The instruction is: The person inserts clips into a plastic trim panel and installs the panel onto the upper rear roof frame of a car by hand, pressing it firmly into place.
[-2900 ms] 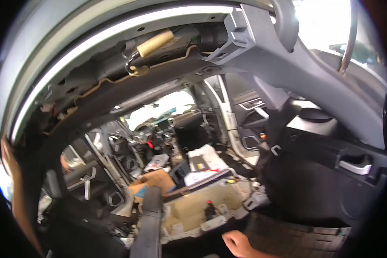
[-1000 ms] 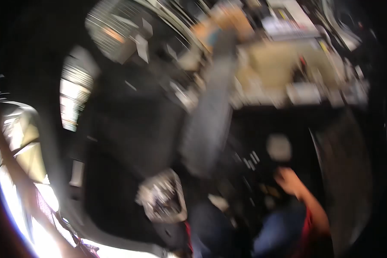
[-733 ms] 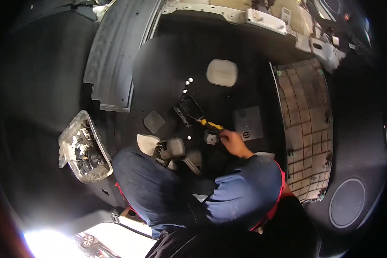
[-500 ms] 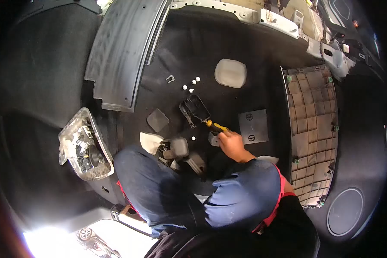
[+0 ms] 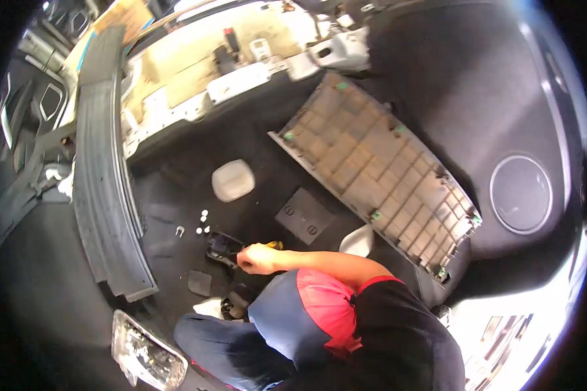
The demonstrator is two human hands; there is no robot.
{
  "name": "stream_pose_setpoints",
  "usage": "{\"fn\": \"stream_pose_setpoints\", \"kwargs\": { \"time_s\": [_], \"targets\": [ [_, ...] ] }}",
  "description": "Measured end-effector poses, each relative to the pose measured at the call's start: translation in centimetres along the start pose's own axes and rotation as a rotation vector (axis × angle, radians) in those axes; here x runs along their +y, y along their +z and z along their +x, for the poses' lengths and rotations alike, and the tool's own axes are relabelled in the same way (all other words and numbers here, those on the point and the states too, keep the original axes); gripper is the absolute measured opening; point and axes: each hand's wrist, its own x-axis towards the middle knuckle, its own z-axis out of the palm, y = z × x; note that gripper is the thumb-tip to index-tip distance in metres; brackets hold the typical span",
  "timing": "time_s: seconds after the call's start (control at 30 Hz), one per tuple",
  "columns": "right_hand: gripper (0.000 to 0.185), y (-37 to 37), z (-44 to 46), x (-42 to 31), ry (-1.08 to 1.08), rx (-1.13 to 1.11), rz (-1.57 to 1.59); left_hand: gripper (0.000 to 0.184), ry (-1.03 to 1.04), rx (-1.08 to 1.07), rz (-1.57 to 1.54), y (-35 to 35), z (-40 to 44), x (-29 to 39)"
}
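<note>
My right hand [image 5: 257, 259] is closed at the right edge of a small black plastic housing [image 5: 223, 247] on the dark floor. What its fingers grip, if anything, is hidden. A yellow-handled tool [image 5: 276, 245], probably a screwdriver, shows just beyond the wrist; its other end is not visible. White clips [image 5: 205, 213] and a small U-shaped clip [image 5: 179, 231] lie left of the housing. A dark square pad [image 5: 199, 283] rests nearer my knee, with dark plastic parts [image 5: 236, 303] beside it. My left hand is out of view.
A pale rounded cover [image 5: 233, 180] and a dark flat sheet with round marks [image 5: 304, 216] lie ahead. To the right is a large ribbed panel [image 5: 385, 176] with green clips. A long dark trim piece [image 5: 104, 169] stretches along the left. A lamp unit [image 5: 148, 352] lies lower left.
The view has swung to the right. My right hand has moved left to the black housing, and the yellow handle now shows beyond my wrist instead of ahead of the fingers.
</note>
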Motion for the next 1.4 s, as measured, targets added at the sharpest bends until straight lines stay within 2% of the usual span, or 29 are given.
{"fn": "stream_pose_setpoints", "kwargs": {
  "time_s": [0.07,0.13,0.17,0.2,0.23,0.27,0.3,0.4,0.43,0.47,0.53,0.57,0.6,0.67,0.77,0.8,1.1,1.4],
  "targets": [
    [0.022,-4.8,-2.1,-1.5,0.001,0.279,0.104,0.066,0.053,0.050,-0.004,-0.6,2.6,0.5],
    [0.018,-12.0,-5.6,-4.7,0.017,0.494,0.047,0.066,0.092,0.106,0.001,-1.1,4.5,0.8],
    [0.016,-14.7,-7.6,-5.6,0.062,0.635,0.156,0.066,0.107,0.133,0.004,-1.4,5.5,0.9],
    [0.016,-17.8,-10.1,-6.1,-0.013,0.771,0.029,0.066,0.124,0.150,0.008,-1.6,6.6,0.9],
    [0.015,-19.4,-12.7,-6.3,0.109,0.886,0.400,0.066,0.136,0.166,0.010,-1.6,7.9,0.9],
    [0.014,-21.4,-15.6,-7.1,0.244,1.011,0.276,0.066,0.150,0.173,0.009,-1.3,9.2,0.9],
    [0.015,-22.6,-19.1,-7.8,0.228,1.161,-0.077,0.066,0.162,0.191,0.003,-1.1,10.5,1.0],
    [0.019,-22.8,-30.1,-7.2,0.558,1.368,-0.034,0.066,0.178,0.266,0.025,-2.3,13.7,0.9],
    [0.019,-22.2,-34.0,-6.0,0.545,1.483,-0.161,0.066,0.181,0.287,0.035,-2.9,14.6,0.8],
    [0.021,-22.0,-37.4,-5.6,0.559,1.678,0.124,0.066,0.177,0.302,0.044,-3.3,15.3,0.7],
    [0.021,-22.1,-44.8,-4.2,0.735,1.767,-0.258,0.066,0.177,0.335,0.048,-3.8,16.9,0.4],
    [0.021,-22.2,-47.4,-4.4,0.707,1.845,-0.301,0.066,0.177,0.349,0.052,-4.1,17.7,0.4],
    [0.023,-22.7,-49.1,-5.6,0.845,1.793,-0.377,0.066,0.181,0.361,0.056,-4.6,18.5,0.5],
    [0.025,-23.9,-49.4,-7.6,0.851,1.681,-0.409,0.067,0.174,0.384,0.068,-5.5,19.8,0.2],
    [0.023,-26.0,-47.3,-6.0,0.730,1.505,-0.347,0.067,0.159,0.417,0.074,-6.8,21.6,-0.1],
    [0.022,-27.4,-46.0,-3.4,0.669,1.480,-0.336,0.067,0.160,0.437,0.076,-7.9,21.9,0.1],
    [0.020,-28.8,-43.0,-1.3,0.665,1.384,-0.214,0.067,0.144,0.490,0.114,-11.9,24.4,-0.5],
    [0.016,-29.6,-43.1,-0.6,0.603,1.284,-0.356,0.067,0.120,0.536,0.134,-14.5,24.9,-1.4]
  ]
}}
